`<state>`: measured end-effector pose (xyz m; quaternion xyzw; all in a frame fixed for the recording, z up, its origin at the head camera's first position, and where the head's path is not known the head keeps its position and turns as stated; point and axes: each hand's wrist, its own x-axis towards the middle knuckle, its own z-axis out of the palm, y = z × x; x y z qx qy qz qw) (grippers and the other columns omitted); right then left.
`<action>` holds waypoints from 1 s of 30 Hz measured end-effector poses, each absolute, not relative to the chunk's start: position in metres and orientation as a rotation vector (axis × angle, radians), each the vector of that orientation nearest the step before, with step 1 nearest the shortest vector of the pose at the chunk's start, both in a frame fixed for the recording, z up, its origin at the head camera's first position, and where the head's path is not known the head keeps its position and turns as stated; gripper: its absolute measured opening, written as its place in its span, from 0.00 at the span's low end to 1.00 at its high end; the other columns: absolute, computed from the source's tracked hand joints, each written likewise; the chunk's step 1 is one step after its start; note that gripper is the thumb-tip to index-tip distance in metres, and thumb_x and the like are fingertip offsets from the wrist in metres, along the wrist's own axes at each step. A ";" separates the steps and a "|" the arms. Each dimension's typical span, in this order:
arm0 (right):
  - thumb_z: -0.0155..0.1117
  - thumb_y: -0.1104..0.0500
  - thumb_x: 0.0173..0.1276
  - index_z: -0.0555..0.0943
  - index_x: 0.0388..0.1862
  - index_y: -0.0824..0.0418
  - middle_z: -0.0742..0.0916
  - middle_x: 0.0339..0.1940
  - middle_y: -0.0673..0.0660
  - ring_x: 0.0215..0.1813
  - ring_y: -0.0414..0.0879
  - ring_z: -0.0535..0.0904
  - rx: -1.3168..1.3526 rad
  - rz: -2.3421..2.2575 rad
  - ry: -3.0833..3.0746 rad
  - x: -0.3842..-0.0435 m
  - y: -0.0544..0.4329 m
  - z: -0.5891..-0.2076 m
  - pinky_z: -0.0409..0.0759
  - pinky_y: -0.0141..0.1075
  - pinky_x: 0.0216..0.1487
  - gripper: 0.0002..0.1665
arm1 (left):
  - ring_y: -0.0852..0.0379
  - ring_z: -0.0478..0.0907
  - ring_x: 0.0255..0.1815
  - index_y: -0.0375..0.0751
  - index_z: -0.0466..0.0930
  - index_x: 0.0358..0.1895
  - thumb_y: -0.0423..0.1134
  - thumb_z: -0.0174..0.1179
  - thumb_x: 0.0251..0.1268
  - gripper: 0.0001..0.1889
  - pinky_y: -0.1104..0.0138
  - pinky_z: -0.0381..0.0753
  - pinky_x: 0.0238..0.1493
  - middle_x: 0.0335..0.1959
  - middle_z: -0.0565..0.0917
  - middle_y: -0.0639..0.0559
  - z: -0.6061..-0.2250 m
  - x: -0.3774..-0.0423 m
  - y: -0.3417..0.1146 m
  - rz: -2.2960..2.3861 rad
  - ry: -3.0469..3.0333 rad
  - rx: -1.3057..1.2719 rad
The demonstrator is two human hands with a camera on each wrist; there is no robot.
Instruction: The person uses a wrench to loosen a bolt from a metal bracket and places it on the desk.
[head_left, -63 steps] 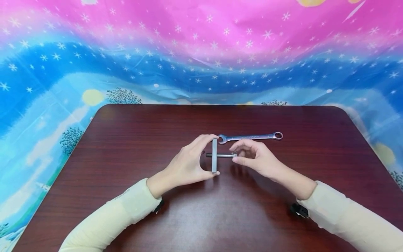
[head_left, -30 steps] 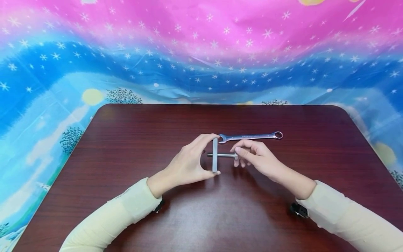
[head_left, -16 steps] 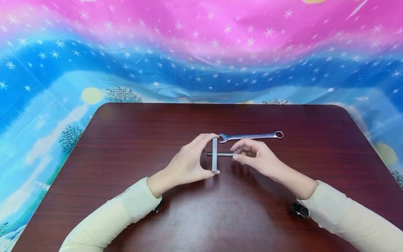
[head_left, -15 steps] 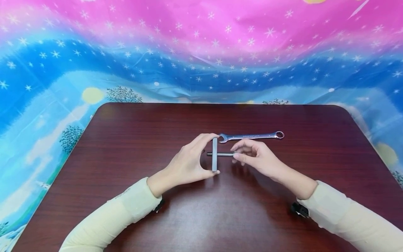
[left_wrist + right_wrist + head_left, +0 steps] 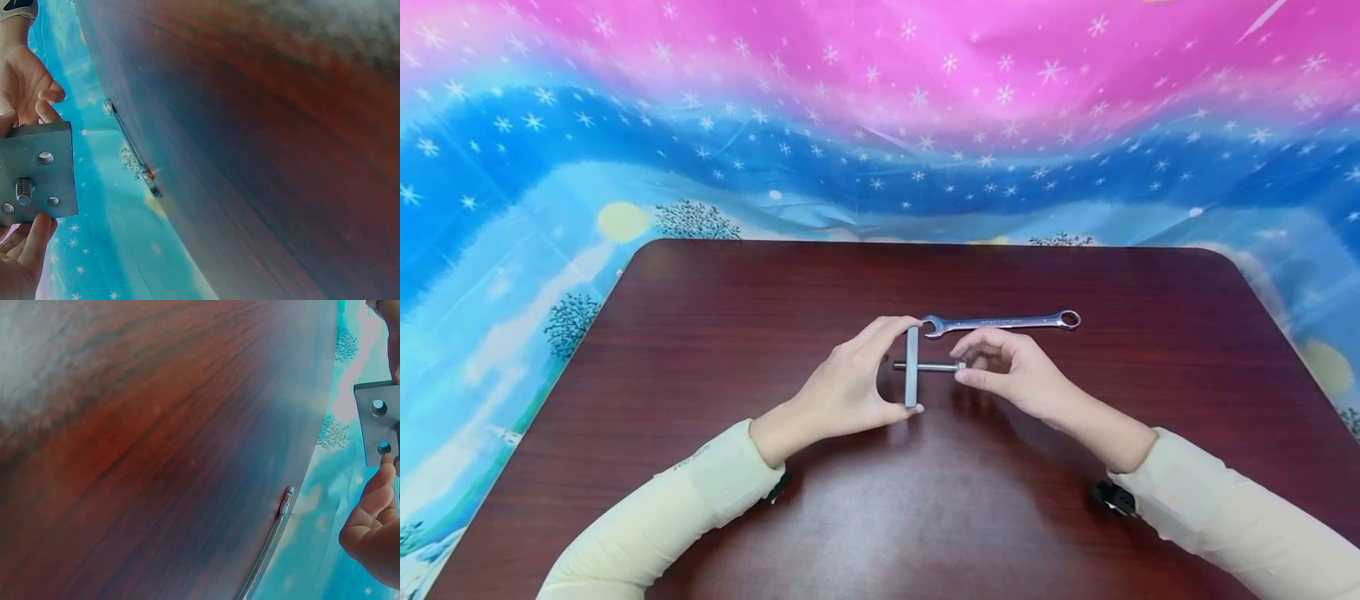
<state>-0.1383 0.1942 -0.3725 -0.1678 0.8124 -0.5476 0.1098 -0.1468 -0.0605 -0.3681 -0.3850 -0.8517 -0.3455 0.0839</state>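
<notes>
Right thumb (image 5: 983, 380) has dropped beside silvery bolt (image 5: 936, 367) piercing holed grey plate (image 5: 62, 178).

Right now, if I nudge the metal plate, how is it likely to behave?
Probably stiff: the metal plate looks thick and flat. It may pivot, since the left hand holds it by opposite edges and the bolt juts out both sides. Its smooth faces could be slippery.

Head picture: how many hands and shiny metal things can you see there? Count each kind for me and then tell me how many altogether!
Hands: 2, a left hand and a right hand
Plate: 1
Bolt: 1, poking through the plate
Wrench: 1, lying on the table
Total: 5
</notes>
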 end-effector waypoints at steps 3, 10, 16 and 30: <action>0.69 0.65 0.64 0.80 0.51 0.69 0.86 0.36 0.52 0.33 0.43 0.81 -0.510 -1.597 2.407 -0.139 0.194 -0.372 0.79 0.33 0.33 0.17 | 0.61 0.76 0.56 0.47 0.65 0.68 0.46 0.80 0.41 0.47 0.63 0.82 0.56 0.62 0.74 0.55 -0.368 -0.147 -0.061 -1.028 -2.540 -1.147; 0.56 0.61 0.76 0.79 0.50 0.67 0.88 0.28 0.57 0.29 0.54 0.80 -0.491 -1.608 2.319 -0.139 0.194 -0.370 0.81 0.40 0.32 0.11 | 0.61 0.76 0.56 0.48 0.64 0.69 0.47 0.80 0.42 0.47 0.63 0.82 0.54 0.63 0.74 0.56 -0.366 -0.147 -0.061 -1.031 -2.553 -1.140; 0.56 0.61 0.76 0.79 0.49 0.68 0.88 0.28 0.58 0.28 0.53 0.80 -0.487 -1.608 2.341 -0.138 0.194 -0.371 0.79 0.38 0.31 0.11 | 0.61 0.76 0.55 0.48 0.64 0.69 0.47 0.80 0.42 0.47 0.63 0.82 0.54 0.62 0.75 0.55 -0.367 -0.145 -0.061 -1.026 -2.550 -1.144; 0.55 0.61 0.76 0.79 0.51 0.68 0.86 0.28 0.59 0.30 0.54 0.81 -0.467 -1.604 2.359 -0.137 0.197 -0.370 0.81 0.39 0.32 0.13 | 0.61 0.77 0.55 0.47 0.64 0.69 0.47 0.80 0.41 0.48 0.63 0.82 0.53 0.62 0.74 0.55 -0.365 -0.144 -0.058 -1.020 -2.554 -1.147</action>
